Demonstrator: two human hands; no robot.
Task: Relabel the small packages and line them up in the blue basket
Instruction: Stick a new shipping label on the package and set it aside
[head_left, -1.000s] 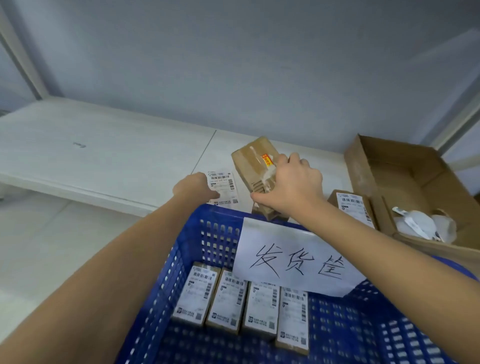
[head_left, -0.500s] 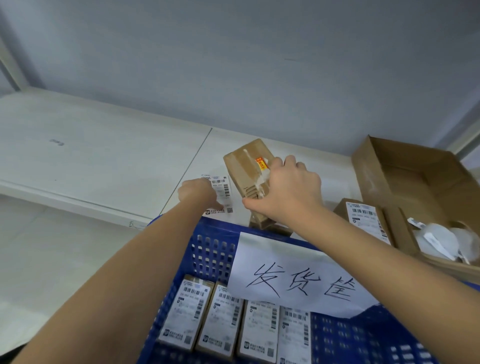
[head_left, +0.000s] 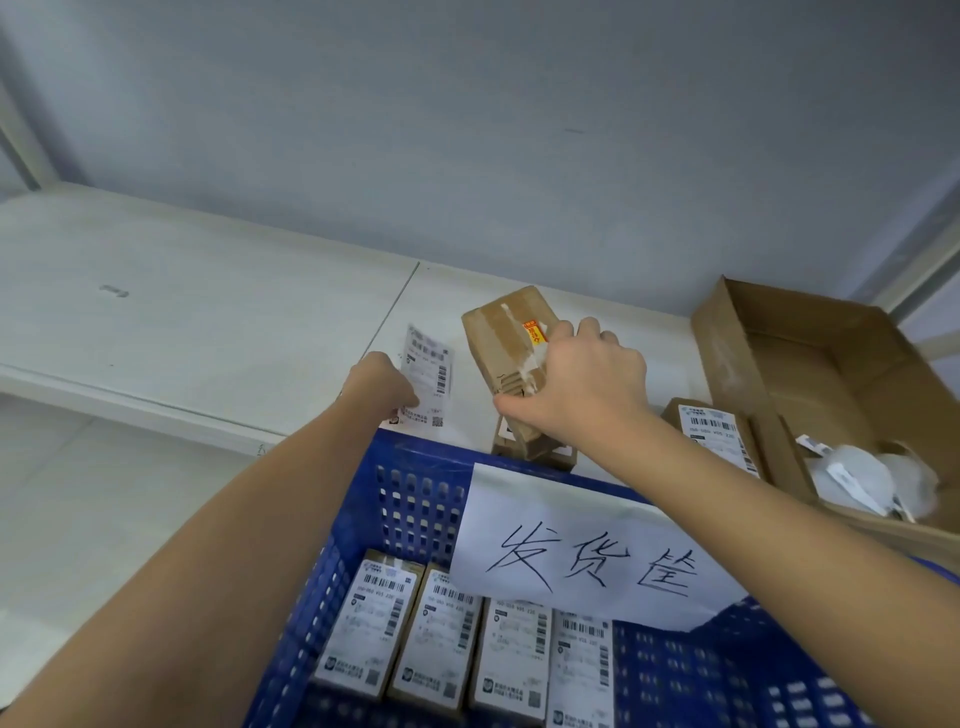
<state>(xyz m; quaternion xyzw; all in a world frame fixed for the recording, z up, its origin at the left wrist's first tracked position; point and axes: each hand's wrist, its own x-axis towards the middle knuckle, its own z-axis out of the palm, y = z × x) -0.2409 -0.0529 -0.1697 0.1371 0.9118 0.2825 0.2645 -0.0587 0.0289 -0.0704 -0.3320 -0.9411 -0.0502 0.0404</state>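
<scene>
Label (head_left: 427, 376) lifted off shelf by left hand (head_left: 382, 387), right hand (head_left: 584, 384) gripping package (head_left: 506, 338)

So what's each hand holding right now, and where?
The right hand grips the brown package along its near right edge. The left hand pinches the loose label at its lower left part.

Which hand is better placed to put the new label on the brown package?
The left hand: it already pinches the label beside the package, which the right hand grips tilted.
</scene>
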